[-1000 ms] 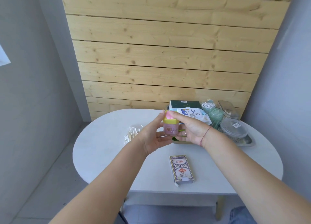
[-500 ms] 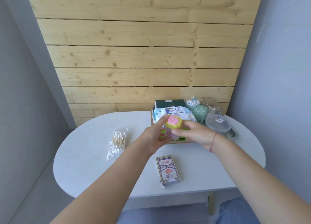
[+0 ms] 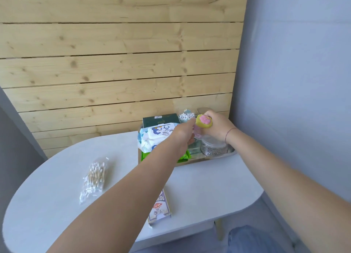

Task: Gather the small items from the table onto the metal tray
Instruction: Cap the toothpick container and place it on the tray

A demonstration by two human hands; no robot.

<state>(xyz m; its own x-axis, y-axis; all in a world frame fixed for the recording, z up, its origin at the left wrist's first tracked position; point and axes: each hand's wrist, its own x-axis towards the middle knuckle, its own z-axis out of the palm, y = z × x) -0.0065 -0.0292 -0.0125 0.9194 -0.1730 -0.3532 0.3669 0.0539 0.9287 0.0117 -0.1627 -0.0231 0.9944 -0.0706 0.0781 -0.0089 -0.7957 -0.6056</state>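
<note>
A small pink jar with a yellow lid is held above the metal tray at the table's back right. My right hand grips the jar around its lid from the right. My left hand touches the jar's left side with its fingers. Below them on the tray sit a wipes pack, a dark green box and a clear lidded tub. A bag of cotton swabs and a card box lie on the white table.
A wooden slat wall stands right behind the tray, and a grey wall closes the right side. A green item lies at the tray's front. The table's rounded front edge is near my knee.
Both hands carried the jar up and to the right, from the tray's front edge to above its back right part. The view swung right.
</note>
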